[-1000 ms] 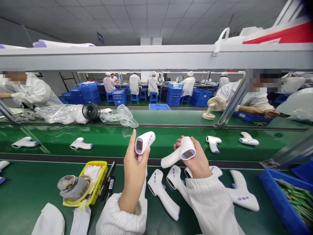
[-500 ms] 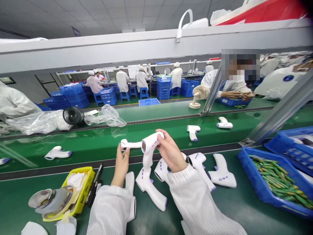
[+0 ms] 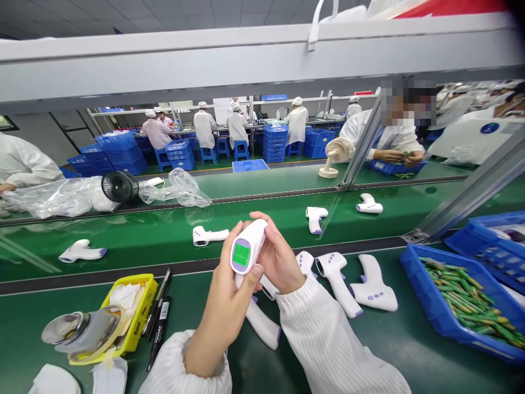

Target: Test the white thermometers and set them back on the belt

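An infrared forehead thermometer (image 3: pixel 257 234), white with purple buttons, is held up in both hands, its screen lit green and facing me. My left hand (image 3: pixel 229 284) wraps round its handle, the thumb in front just below the screen. My right hand (image 3: pixel 281 260) closes on its right side and far end; some of those fingertips are hidden behind it. On the bench under my hands lies another thermometer (image 3: pixel 264 326), partly covered by them. Right of my right wrist lie more thermometers (image 3: pixel 337 279) (image 3: pixel 374 284).
Several thermometers (image 3: pixel 315 220) lie on the green conveyor belt (image 3: pixel 262 210). A yellow basket (image 3: pixel 137 328) with a metal-topped bottle and black pens (image 3: pixel 159 334) stand left. A blue bin (image 3: pixel 435 317) of green-yellow parts is at right. A co-worker (image 3: pixel 404 142) sits across, behind a metal post (image 3: pixel 363 142).
My left hand has come over from the left and gripped the handle. The thermometer has turned so its lit green screen faces me. Thermometers on the belt have shifted left.
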The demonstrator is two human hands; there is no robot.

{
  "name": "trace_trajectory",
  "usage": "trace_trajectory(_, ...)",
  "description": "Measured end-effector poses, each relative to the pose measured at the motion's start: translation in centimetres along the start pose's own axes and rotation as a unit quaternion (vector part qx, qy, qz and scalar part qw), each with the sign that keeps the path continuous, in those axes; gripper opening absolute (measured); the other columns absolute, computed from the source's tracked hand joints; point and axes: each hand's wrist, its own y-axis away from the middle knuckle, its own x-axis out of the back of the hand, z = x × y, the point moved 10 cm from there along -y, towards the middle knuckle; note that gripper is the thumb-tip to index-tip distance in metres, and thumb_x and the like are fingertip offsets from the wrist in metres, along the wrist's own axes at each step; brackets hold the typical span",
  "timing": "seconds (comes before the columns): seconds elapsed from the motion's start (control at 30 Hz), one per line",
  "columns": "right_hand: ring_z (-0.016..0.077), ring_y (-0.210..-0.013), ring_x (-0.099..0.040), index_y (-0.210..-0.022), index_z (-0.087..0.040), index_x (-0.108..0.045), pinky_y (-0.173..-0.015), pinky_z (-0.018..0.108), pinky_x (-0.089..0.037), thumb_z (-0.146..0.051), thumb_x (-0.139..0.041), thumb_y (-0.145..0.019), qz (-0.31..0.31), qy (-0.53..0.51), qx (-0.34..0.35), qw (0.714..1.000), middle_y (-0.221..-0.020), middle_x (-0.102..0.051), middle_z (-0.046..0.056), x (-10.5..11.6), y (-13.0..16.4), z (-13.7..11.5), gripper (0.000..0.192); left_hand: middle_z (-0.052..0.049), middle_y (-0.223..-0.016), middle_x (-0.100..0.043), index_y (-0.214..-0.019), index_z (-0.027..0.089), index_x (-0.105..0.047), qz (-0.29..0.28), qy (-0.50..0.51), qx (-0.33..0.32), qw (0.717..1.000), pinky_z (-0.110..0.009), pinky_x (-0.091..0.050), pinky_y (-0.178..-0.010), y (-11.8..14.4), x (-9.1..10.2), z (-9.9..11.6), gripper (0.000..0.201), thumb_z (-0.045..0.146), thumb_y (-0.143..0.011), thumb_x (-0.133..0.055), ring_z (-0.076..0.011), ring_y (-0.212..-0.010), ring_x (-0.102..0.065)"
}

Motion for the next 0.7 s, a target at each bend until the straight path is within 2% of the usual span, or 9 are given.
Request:
trace_trajectory(0.07, 0.01, -0.055, -0.046, -0.106, -0.026, -0.062, -0.046, 0.021, -0.038, -0.041, -0.068, -0.08, -0.01, 0.001, -0.014, 1.0, -0.081, -0.058, -0.002, -0.2, 0.0, 0.4, 0.031, -0.006, -0.094, -0.07, -0.127, 0.025, -0.062, 0.003, 0.049, 0.046, 0.998, -0.019, -0.054, -0.064, 0.3, 0.0, -0.6, 0.066, 0.002, -0.068, -0.078, -0.0171, -0.07, -0.068)
trace_trajectory(0.17, 0.009, -0.047, -0.037, -0.105, -0.026, -0.061, -0.042, 0.022, -0.035, -0.04, -0.065, -0.079, -0.018, 0.001, -0.033, 0.999, -0.076, -0.056, -0.004, -0.3, 0.1, 1.2, 0.03, -0.004, -0.081, -0.071, -0.129, 0.024, -0.061, 0.007, 0.135, 0.106, 0.985, -0.019, -0.053, -0.053, 0.9, -0.5, -1.4, 0.068, -0.003, -0.068, -0.075, -0.0161, -0.055, -0.066)
trace_trajectory(0.2, 0.0087, -0.046, -0.036, -0.105, -0.027, -0.061, -0.042, 0.022, -0.034, -0.04, -0.065, -0.078, -0.014, -0.007, -0.033, 0.999, -0.076, -0.056, -0.004, -0.3, 0.1, 1.3, 0.03, -0.004, -0.082, -0.071, -0.129, 0.024, -0.06, 0.012, 0.16, 0.116, 0.98, -0.019, -0.053, -0.053, 1.0, -0.5, -1.5, 0.069, -0.005, -0.068, -0.074, -0.0174, -0.059, -0.069)
trace_trajectory(0.27, 0.0081, -0.045, -0.032, -0.101, -0.027, -0.06, -0.041, 0.022, -0.033, -0.04, -0.066, -0.077, 0.001, -0.027, -0.028, 0.999, -0.076, -0.055, -0.005, -0.1, 0.2, 1.5, 0.028, -0.007, -0.09, -0.073, -0.128, 0.021, -0.061, 0.028, 0.192, 0.122, 0.973, -0.018, -0.055, -0.057, 1.1, -0.5, -1.7, 0.07, -0.009, -0.066, -0.073, -0.0232, -0.082, -0.073)
trace_trajectory(0.33, 0.0075, -0.044, -0.028, -0.096, -0.027, -0.06, -0.041, 0.022, -0.032, -0.038, -0.067, -0.075, 0.018, -0.044, -0.025, 0.999, -0.076, -0.055, -0.006, 0.1, 0.2, 1.7, 0.025, -0.009, -0.1, -0.073, -0.125, 0.02, -0.063, 0.031, 0.182, 0.111, 0.977, -0.018, -0.056, -0.063, 1.0, -0.4, -1.5, 0.07, -0.01, -0.064, -0.074, -0.0278, -0.103, -0.069)
trace_trajectory(0.5, 0.0082, -0.046, -0.031, -0.097, -0.026, -0.061, -0.042, 0.022, -0.033, -0.038, -0.068, -0.074, 0.027, -0.043, -0.037, 0.998, -0.075, -0.056, -0.005, 0.3, 0.2, 2.3, 0.027, -0.008, -0.121, -0.067, -0.121, 0.024, -0.066, 0.008, 0.061, 0.057, 0.996, -0.015, -0.053, -0.056, 0.6, -0.5, -0.2, 0.069, -0.006, -0.06, -0.079, -0.0296, -0.113, -0.064)
trace_trajectory(0.6, 0.0072, -0.046, -0.034, -0.095, -0.024, -0.061, -0.042, 0.02, -0.033, -0.036, -0.069, -0.074, 0.017, -0.05, -0.038, 0.998, -0.078, -0.058, -0.005, 0.3, -0.1, 2.4, 0.025, -0.009, -0.119, -0.067, -0.118, 0.024, -0.068, 0.027, 0.034, 0.057, 0.997, -0.015, -0.049, -0.049, 0.6, -0.2, -0.1, 0.065, -0.004, -0.06, -0.08, -0.0316, -0.115, -0.062)
trace_trajectory(0.7, 0.0064, -0.045, -0.035, -0.094, -0.024, -0.061, -0.041, 0.019, -0.033, -0.034, -0.069, -0.076, -0.008, -0.066, -0.04, 0.997, -0.073, -0.058, -0.005, 0.1, -0.2, 2.3, 0.022, -0.01, -0.106, -0.071, -0.117, 0.023, -0.068, 0.042, 0.055, 0.076, 0.995, -0.017, -0.05, -0.049, 0.7, -0.1, -0.5, 0.063, -0.003, -0.061, -0.08, -0.0327, -0.113, -0.063)
